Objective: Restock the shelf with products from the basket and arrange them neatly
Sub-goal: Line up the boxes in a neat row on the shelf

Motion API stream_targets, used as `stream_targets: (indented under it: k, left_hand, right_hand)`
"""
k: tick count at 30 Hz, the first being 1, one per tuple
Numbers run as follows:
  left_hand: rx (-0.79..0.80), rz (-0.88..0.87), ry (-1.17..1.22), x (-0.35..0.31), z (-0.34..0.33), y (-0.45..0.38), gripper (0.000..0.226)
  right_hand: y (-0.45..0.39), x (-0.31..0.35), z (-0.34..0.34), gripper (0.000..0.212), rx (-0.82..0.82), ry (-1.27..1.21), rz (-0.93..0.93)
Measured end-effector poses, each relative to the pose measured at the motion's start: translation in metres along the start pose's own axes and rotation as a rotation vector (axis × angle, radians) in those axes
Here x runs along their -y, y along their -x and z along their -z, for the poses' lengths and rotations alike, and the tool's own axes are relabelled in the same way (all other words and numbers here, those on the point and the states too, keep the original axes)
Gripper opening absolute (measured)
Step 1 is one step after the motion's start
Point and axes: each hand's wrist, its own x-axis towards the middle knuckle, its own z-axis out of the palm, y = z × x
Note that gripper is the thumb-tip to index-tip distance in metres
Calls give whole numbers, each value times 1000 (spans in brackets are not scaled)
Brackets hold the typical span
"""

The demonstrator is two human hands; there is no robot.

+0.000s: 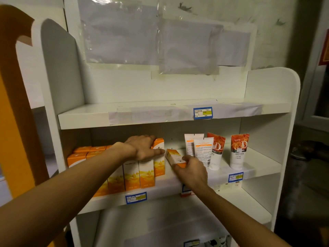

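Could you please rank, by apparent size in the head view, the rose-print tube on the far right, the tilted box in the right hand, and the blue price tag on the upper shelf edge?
1. Rose-print tube
2. Tilted box, partly hidden by the right hand
3. Blue price tag

both arms reach forward; left hand (144, 148) lies flat, palm down, right hand (193, 171) fingers curled closed.

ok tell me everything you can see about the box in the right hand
The tilted box is a slim carton, apparently cardboard, white and orange with a small printed label on its side. It looks closed and undamaged. It leans with its top end up and to the left, toward the row of matching orange boxes on the middle shelf. The right hand grips its lower end; whether it touches the shelf cannot be told.
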Motion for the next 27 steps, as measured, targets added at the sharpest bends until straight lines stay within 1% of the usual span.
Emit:
stream_targets:
  k: [2, 4, 6, 7, 9, 11, 13, 16, 19, 23, 27]
  left_hand:
    - [2, 19, 41, 1, -1, 0, 69]
    - [11, 41, 94, 1, -1, -1, 58]
    - [18, 59, 134, 0, 0, -3, 46]
    - [21, 70, 159, 0, 2, -3, 48]
    - [34, 98, 199, -1, 6, -2, 60]
    - [45, 101, 228, -2, 9, -1, 70]
    - [58, 98, 265, -3, 10, 0, 74]
    - [63, 100, 309, -2, 7, -2, 74]
    - [55, 100, 288, -3, 5, -3, 72]
    - [42, 94, 250, -3, 5, -4, 68]
    - [21, 98, 199, -2, 1, -5, 76]
  right_hand:
    - [11, -3, -1, 56, -18, -155, -53]
    - [23, -6, -4, 55, -46, -319, -78]
    - [33, -6, -9, 55, -63, -446, -56]
    - [38, -5, -11, 55, -67, -498, -27]
    - [43, -2, -17, 55, -91, -587, 29]
    - [43, 0, -22, 57, -117, -638, 43]
    - [42, 1, -27, 62, -119, -636, 45]
    - [38, -1, -27, 67, -98, -542, 77]
    - [31, -8, -24, 64, -47, -425, 113]
    - [31, -16, -23, 61, 0, -447, 93]
    - [32, -15, -23, 68, 53, -453, 91]
